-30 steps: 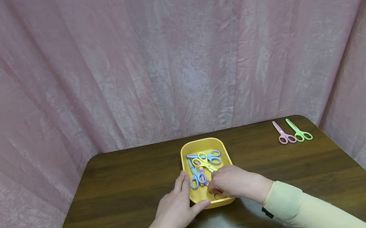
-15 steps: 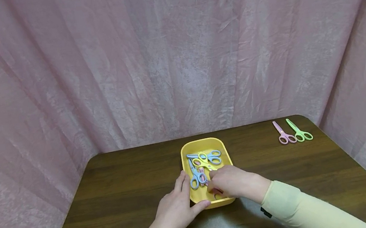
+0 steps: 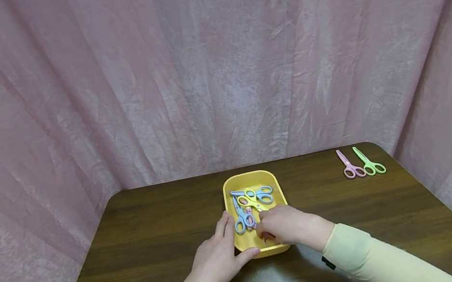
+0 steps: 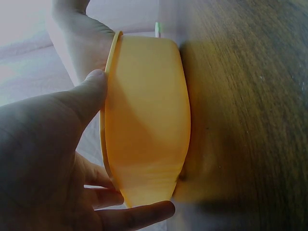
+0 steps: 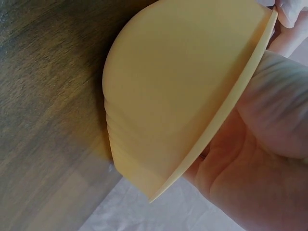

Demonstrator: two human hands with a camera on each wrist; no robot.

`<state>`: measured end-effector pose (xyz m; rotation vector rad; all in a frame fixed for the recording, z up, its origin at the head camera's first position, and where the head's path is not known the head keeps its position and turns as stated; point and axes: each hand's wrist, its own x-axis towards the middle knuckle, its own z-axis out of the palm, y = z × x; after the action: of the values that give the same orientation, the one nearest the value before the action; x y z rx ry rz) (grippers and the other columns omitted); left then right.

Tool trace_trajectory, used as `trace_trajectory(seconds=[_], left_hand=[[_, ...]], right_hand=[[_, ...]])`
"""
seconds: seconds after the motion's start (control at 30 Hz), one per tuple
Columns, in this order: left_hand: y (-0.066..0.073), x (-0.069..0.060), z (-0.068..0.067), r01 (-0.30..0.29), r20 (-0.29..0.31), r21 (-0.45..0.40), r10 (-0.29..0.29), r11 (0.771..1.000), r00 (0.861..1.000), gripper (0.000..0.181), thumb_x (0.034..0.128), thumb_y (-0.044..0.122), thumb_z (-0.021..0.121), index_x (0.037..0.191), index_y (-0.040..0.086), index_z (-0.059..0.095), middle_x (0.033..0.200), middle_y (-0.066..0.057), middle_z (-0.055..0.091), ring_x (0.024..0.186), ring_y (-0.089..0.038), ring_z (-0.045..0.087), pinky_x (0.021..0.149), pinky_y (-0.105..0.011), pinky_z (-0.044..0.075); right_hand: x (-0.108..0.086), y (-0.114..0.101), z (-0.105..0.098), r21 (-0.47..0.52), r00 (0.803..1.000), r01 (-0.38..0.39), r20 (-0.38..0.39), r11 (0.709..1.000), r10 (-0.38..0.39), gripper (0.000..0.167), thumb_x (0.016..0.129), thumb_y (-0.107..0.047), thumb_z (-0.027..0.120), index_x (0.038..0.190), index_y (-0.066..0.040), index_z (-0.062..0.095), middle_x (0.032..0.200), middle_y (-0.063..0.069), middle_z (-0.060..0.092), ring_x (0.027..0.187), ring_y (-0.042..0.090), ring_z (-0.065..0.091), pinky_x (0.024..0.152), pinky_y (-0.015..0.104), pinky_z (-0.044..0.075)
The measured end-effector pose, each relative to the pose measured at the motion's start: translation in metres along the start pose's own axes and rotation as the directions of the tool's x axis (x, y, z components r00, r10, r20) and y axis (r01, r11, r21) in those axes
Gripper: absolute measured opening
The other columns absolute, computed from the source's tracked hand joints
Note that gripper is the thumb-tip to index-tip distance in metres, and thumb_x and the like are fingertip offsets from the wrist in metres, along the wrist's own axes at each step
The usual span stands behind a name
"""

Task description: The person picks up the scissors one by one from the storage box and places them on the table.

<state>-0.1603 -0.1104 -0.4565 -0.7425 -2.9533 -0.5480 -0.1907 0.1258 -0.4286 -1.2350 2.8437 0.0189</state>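
Observation:
In the head view, a yellow tray (image 3: 247, 242) holds blue scissors (image 3: 240, 226), a second blue pair (image 3: 266, 198), yellow scissors (image 3: 250, 202) and something pink (image 3: 249, 218) beneath them. My left hand (image 3: 215, 264) grips the tray's near left corner, thumb on the near rim, fingers along the left side; the left wrist view shows this hand (image 4: 43, 144) too. Bent into the near right part of the tray, my right hand (image 3: 288, 224) pinches pink scissors, whose handle loop (image 3: 269, 239) shows below it; the fingertips are mostly hidden. The right wrist view shows its palm (image 5: 260, 178) over the rim.
Pink scissors (image 3: 349, 166) and green scissors (image 3: 369, 162) lie side by side at the far right of the brown wooden table (image 3: 154, 220), blades pointing away. Pink curtains (image 3: 218, 88) hang behind the table and along both sides.
The pink scissors under my right hand have shifted slightly, and the hand has barely moved. My left hand and the tray stay where they were.

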Motion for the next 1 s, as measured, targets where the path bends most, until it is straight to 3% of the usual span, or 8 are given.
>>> trace_trajectory(seconds=[0.53,1.0], left_hand=[[0.0009,-0.0017,-0.0018,-0.010,-0.012,0.003,0.010,1.000,1.000,0.103,0.0960,0.069,0.076,0.164,-0.003,0.046,0.169,-0.023,0.044,0.066,-0.031,0.067,0.060,-0.045,0.054],[-0.0005,-0.0007,0.0013,-0.016,-0.027,0.013,0.016,1.000,1.000,0.104,0.0956,0.071,0.075,0.163,-0.002,0.047,0.168,-0.023,0.044,0.066,-0.032,0.068,0.061,-0.045,0.055]], right_hand=[[0.0020,-0.0023,0.0024,0.005,1.000,-0.019,-0.021,1.000,0.019,0.022,0.086,-0.010,0.091,0.082,-0.019,0.071,0.076,-0.008,0.048,0.067,0.012,0.044,0.064,0.032,0.044],[0.0026,0.0011,0.0018,0.015,0.999,-0.021,0.029,1.000,0.021,0.019,0.087,-0.009,0.089,0.086,-0.021,0.074,0.078,-0.008,0.051,0.071,0.012,0.047,0.067,0.032,0.045]])
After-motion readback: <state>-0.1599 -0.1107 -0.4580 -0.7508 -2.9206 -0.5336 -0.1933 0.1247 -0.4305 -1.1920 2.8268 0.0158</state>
